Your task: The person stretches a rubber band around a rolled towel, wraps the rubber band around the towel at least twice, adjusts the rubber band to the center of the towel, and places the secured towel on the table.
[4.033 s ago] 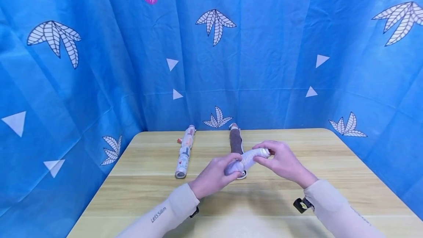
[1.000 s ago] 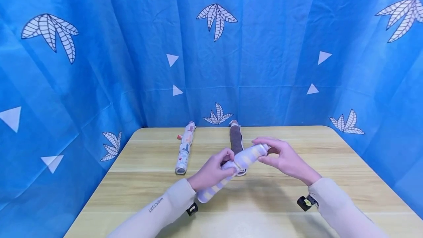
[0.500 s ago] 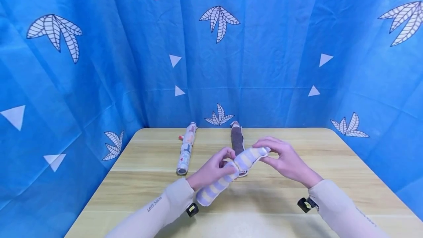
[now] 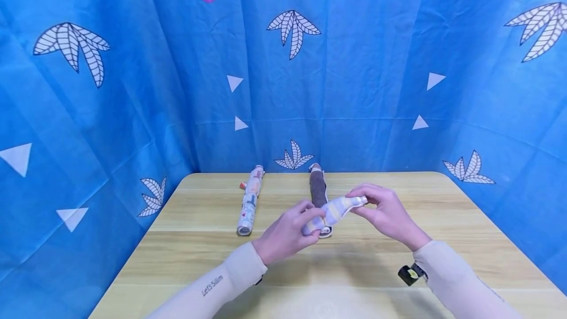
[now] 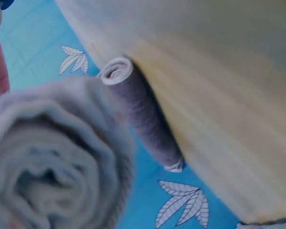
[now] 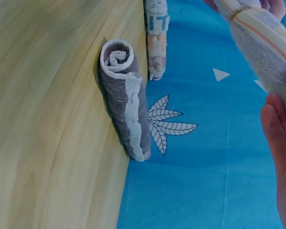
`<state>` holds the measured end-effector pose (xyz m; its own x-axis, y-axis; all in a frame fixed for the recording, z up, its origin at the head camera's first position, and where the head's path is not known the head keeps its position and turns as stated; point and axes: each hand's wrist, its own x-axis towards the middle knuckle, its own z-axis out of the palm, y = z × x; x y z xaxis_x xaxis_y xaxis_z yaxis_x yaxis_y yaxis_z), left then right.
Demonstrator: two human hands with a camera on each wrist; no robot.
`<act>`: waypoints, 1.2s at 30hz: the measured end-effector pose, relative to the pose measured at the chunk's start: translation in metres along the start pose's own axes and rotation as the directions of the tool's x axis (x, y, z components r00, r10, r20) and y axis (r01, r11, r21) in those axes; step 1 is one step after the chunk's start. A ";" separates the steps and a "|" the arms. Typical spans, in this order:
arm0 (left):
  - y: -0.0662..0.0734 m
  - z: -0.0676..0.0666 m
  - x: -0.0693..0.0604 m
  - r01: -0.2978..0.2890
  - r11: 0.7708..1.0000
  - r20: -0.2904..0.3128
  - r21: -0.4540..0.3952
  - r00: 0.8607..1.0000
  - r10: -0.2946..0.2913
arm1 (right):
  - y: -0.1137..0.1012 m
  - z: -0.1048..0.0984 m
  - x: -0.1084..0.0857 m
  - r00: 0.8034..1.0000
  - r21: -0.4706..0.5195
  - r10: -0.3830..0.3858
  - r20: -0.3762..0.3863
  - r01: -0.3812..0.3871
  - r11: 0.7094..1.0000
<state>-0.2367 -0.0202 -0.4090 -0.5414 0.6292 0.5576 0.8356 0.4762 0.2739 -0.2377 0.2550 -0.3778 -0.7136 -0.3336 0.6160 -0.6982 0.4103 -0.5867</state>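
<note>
A rolled towel with lilac and pale yellow stripes (image 4: 337, 210) is held in the air above the table, tilted up toward the right. My left hand (image 4: 290, 230) grips its lower left end, thumb below and fingers above. The right hand (image 4: 387, 213) pinches the upper right end between thumb and fingers. In the left wrist view, the towel's spiral end (image 5: 52, 171) fills the near left. The right wrist view shows a band along the towel (image 6: 267, 52) and part of the right hand (image 6: 281, 143).
Behind the held towel, a dark grey-brown roll (image 4: 318, 187) with white edging lies on the wooden table (image 4: 199, 260). A patterned, light-coloured roll (image 4: 250, 201) with a small red tag lies further left. Blue curtain (image 4: 367, 73) surrounds the table's back and sides.
The striped towel's lower part, which hung below my left hand toward the front, is now rolled up within the left hand's grip. The left hand has turned and its fingers wrap the towel's end.
</note>
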 end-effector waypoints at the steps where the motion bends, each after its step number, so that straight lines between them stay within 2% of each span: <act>1: 0.001 -0.001 0.002 0.015 1.000 0.017 -0.002 1.000 -0.015 | 0.001 0.001 0.000 1.000 0.005 0.000 -0.005 0.000 1.000; 4: 0.002 -0.002 0.005 0.063 0.998 0.069 -0.007 0.996 -0.062 | 0.002 0.003 0.000 1.000 0.021 -0.006 -0.002 0.006 1.000; 8: 0.000 0.001 0.004 0.078 0.997 0.095 -0.018 0.993 -0.076 | 0.005 0.004 -0.001 1.000 0.020 -0.003 0.013 0.003 1.000; 11: -0.004 0.003 0.000 0.049 0.999 0.072 -0.018 0.996 -0.048 | 0.004 0.003 0.000 0.999 0.012 0.015 0.029 -0.015 1.000; 14: -0.008 0.005 -0.004 -0.011 1.000 0.032 0.015 0.999 0.011 | 0.003 0.002 0.001 0.998 0.002 0.037 0.048 -0.037 0.999; 18: -0.011 0.006 -0.006 -0.104 0.991 -0.002 0.083 0.995 0.104 | 0.002 0.000 0.000 0.996 -0.006 0.072 0.058 -0.071 0.997; 21: -0.011 0.004 -0.004 -0.143 0.982 -0.016 0.121 0.989 0.146 | 0.001 -0.002 0.000 0.995 -0.010 0.092 0.048 -0.091 0.996; 25: -0.008 0.002 0.000 -0.156 0.975 -0.012 0.157 0.987 0.160 | 0.000 -0.002 0.000 0.995 -0.012 0.096 0.022 -0.096 0.995; 30: -0.005 0.002 0.007 -0.158 0.966 0.033 0.204 0.987 0.155 | 0.001 0.000 -0.002 0.997 0.004 0.070 0.010 -0.070 0.998; 36: -0.005 0.005 0.010 -0.167 0.956 0.089 0.240 0.985 0.149 | 0.004 0.004 -0.004 0.998 0.042 0.057 0.032 -0.058 0.997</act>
<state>-0.2464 -0.0131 -0.4087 -0.4169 0.7455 0.5201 0.8669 0.4982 -0.0192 -0.2378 0.2544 -0.3845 -0.7534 -0.3365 0.5649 -0.6575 0.3925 -0.6431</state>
